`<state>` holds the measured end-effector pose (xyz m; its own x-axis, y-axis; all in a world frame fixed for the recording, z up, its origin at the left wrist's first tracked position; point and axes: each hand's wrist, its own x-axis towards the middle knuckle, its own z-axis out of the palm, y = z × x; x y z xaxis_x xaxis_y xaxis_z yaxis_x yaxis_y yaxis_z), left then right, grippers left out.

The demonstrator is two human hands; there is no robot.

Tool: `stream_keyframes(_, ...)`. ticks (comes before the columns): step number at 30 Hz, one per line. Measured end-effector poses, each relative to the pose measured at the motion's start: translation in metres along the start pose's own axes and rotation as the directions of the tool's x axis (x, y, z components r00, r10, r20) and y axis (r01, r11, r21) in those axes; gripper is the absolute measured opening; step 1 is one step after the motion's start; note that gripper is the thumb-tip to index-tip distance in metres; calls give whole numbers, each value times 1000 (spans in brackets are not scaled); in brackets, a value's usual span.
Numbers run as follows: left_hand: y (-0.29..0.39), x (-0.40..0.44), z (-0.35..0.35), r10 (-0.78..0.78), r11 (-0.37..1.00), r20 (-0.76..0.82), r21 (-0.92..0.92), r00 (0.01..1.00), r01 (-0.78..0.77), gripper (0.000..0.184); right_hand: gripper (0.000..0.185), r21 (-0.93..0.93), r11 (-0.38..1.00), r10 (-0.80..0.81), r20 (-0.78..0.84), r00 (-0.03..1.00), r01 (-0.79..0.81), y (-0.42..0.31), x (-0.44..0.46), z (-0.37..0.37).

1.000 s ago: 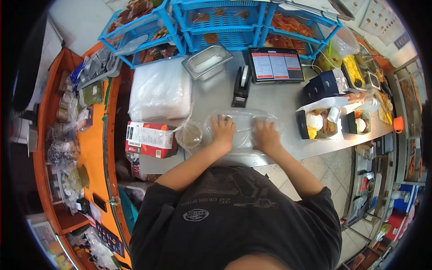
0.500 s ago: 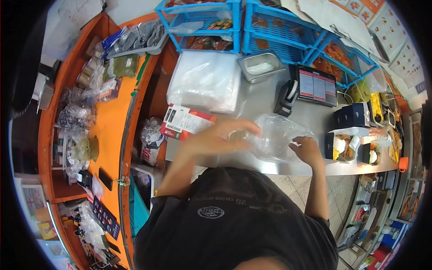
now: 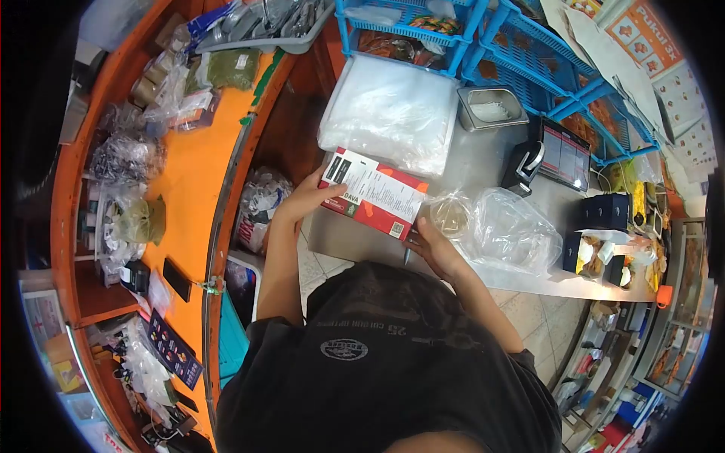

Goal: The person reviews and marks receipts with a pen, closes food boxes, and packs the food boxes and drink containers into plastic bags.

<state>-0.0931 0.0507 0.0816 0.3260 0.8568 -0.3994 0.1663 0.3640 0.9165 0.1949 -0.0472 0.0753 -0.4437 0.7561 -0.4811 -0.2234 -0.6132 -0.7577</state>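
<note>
A red and white cardboard box (image 3: 374, 192) with a printed paper slip on top lies across my two hands at the counter's near left side. My left hand (image 3: 311, 198) grips its left end, thumb on the upper face. At the lower right corner, my right hand (image 3: 440, 251) holds the box, its fingers partly hidden beneath. Just right of the box sits a small round clear-wrapped item (image 3: 451, 217), its contents hard to make out. Beside that, a clear plastic bag (image 3: 517, 232) lies puffed up on the steel counter (image 3: 370, 245).
Behind the box lies a stack of clear plastic bags (image 3: 389, 113). A metal tray (image 3: 491, 109), a black device (image 3: 525, 167) and a tablet (image 3: 565, 153) stand further right, near blue racks (image 3: 529, 64). Filled dark boxes (image 3: 602, 213) occupy the right end. An orange shelf (image 3: 200, 177) runs along the left.
My right hand has left the clear bag and moved left onto the box. My left hand, blurred above the counter before, now grips the box's left end. The view has shifted.
</note>
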Motion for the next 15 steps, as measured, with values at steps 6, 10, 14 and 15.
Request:
stream_keyframes(6,-4,9,-9,7,999,51,41,999,-9,59,56,-78,997,-27,-61,998,22,-2,-2,13)
stream_keyframes(10,3,6,-8,23,1000,63,12,998,-24,59,51,-107,993,-56,-101,993,45,0,0,13)
stream_keyframes(14,9,1,-4,14,1000,41,24,999,-15,58,36,-765,629,61,-124,990,-135,0,-2,-11)
stream_keyframes(15,7,2,-5,24,999,34,38,999,-25,58,33,-813,579,62,-35,997,-64,7,-2,-15)
